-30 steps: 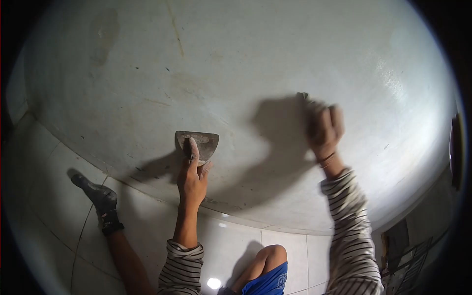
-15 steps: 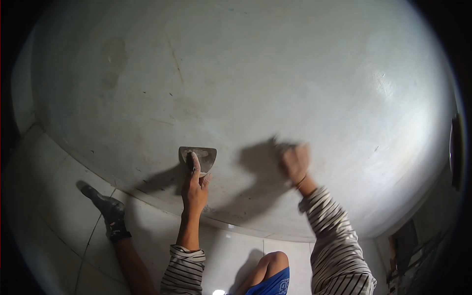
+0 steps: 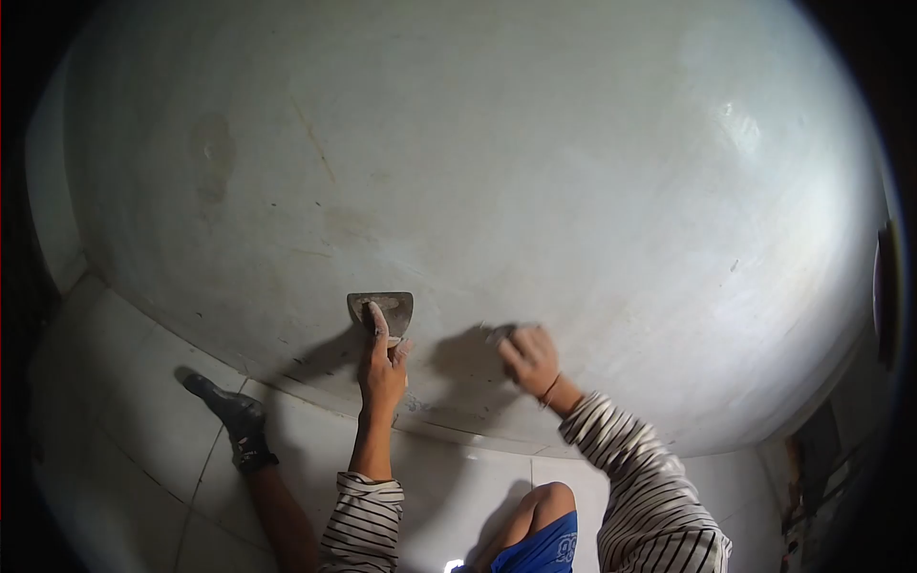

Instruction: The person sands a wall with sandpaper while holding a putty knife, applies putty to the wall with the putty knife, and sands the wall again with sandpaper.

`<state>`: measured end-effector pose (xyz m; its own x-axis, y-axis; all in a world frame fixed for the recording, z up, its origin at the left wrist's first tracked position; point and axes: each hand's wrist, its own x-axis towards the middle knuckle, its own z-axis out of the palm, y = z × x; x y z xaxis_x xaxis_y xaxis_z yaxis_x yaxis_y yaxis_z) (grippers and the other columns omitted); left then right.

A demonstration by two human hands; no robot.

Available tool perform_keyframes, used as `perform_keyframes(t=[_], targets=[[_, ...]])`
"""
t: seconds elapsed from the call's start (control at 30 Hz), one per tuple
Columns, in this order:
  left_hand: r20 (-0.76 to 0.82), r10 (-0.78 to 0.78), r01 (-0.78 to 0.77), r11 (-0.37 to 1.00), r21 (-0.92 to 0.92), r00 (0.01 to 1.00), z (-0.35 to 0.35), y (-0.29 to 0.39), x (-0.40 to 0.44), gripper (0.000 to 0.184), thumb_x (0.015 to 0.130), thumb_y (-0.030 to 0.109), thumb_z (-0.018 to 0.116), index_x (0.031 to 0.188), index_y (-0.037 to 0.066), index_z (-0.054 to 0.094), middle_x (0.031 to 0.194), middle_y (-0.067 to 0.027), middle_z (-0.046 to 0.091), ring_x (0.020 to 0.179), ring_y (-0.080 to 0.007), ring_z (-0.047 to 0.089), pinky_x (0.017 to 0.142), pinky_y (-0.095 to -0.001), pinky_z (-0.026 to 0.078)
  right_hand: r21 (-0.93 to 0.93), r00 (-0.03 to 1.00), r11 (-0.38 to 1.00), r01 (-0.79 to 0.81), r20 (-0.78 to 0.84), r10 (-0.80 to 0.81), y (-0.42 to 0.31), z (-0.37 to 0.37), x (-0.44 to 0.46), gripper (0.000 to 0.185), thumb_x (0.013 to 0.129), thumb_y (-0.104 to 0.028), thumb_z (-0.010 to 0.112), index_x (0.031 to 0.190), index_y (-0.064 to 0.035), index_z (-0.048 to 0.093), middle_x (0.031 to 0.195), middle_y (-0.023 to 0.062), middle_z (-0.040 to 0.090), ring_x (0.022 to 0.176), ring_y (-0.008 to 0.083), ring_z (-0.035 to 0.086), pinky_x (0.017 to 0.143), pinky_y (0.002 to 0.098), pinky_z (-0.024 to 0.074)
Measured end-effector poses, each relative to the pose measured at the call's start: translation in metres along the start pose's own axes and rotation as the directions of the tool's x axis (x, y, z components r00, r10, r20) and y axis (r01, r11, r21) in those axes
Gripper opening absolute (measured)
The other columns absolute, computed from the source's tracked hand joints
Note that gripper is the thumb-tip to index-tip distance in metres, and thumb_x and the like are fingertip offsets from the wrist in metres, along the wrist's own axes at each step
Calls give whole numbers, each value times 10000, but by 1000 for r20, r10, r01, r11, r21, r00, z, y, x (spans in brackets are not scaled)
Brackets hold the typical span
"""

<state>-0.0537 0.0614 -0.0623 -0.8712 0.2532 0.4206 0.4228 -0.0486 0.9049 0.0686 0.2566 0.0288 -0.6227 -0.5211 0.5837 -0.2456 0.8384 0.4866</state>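
My left hand (image 3: 385,368) is closed round a putty knife (image 3: 394,309) with a wide dark blade, whitish smears on it and on my fingers. The blade points up, in front of the pale wall (image 3: 573,191); whether it touches the surface I cannot tell. To the right, my right hand (image 3: 532,359) is closed on a small dark tool (image 3: 500,333), mostly hidden by my fingers and slightly blurred. It is close to the wall, and its shadow falls to the left.
Large pale floor tiles (image 3: 124,382) meet the wall's lower edge. My foot in a dark sock (image 3: 229,411) rests at left, my bent knee (image 3: 549,501) at bottom centre. Dark objects (image 3: 817,458) stand at lower right. Brownish stains (image 3: 212,158) mark the wall.
My right hand has moved down and left with its dark tool, closer to the left hand. My left hand still holds the putty knife in nearly the same place. The view has shifted slightly.
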Motion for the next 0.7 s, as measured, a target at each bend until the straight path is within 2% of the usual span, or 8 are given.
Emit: perform_keyframes(t=[0.1,0.17,0.2,0.27,0.3,0.43,0.6,0.7], targets=[[44,-45,45,999,12,998,-4,-8,3,732,876,137,551,1445,180,94,1347,-219,392,1224,-354,412,961,-357,371,199,838,822,-533,-8,545,-77,9,-37,122,739,-53,612,820,-50,521,750,121,452,650,304,462,579,374,371],[12,-78,73,972,224,997,-10,-4,-7,764,838,81,569,1449,204,128,884,-108,584,743,-185,530,754,-280,451,441,633,561,-700,21,774,-130,9,-62,171,743,-37,640,743,-12,471,666,194,423,614,394,434,571,434,378],[-2,-65,64,981,181,998,-11,-3,-21,751,817,49,577,1440,197,184,712,-36,532,625,-120,473,636,-251,452,506,557,422,-752,145,818,-160,-2,-68,207,733,-45,652,722,-5,449,661,198,425,629,408,436,546,420,380],[79,-13,6,996,87,997,-19,-1,-61,709,796,46,591,1416,180,273,609,35,407,558,-62,372,523,-211,386,615,440,176,-768,307,844,-205,-5,-99,174,754,-99,688,799,-1,551,613,109,474,522,203,460,521,305,391],[141,-191,189,982,25,972,-22,2,-86,703,798,61,600,1415,168,281,631,37,423,570,-57,377,525,-205,377,585,343,10,-811,462,818,-215,-13,-106,162,765,-104,700,838,-8,591,628,42,531,549,95,441,537,249,396],[240,-485,524,841,-136,841,-20,18,-177,575,856,122,581,1384,149,354,730,24,480,580,-54,436,529,-202,409,615,182,-467,-635,707,683,-209,-24,-131,107,817,-41,652,833,-12,550,695,-3,565,627,62,504,579,216,425],[304,-626,689,701,-183,718,6,10,-259,490,882,189,564,1347,129,421,810,17,502,664,-70,468,617,-210,410,690,176,-503,-521,663,728,-176,-32,-140,152,817,-53,653,785,-33,506,651,-30,515,598,51,460,555,198,390],[415,-470,589,776,-226,779,20,6,-270,535,878,345,574,1335,102,437,821,5,520,736,-64,485,674,-235,430,718,192,-578,-388,676,711,-172,-40,-134,135,824,-59,647,808,-34,516,677,-43,506,615,49,444,569,192,380]])
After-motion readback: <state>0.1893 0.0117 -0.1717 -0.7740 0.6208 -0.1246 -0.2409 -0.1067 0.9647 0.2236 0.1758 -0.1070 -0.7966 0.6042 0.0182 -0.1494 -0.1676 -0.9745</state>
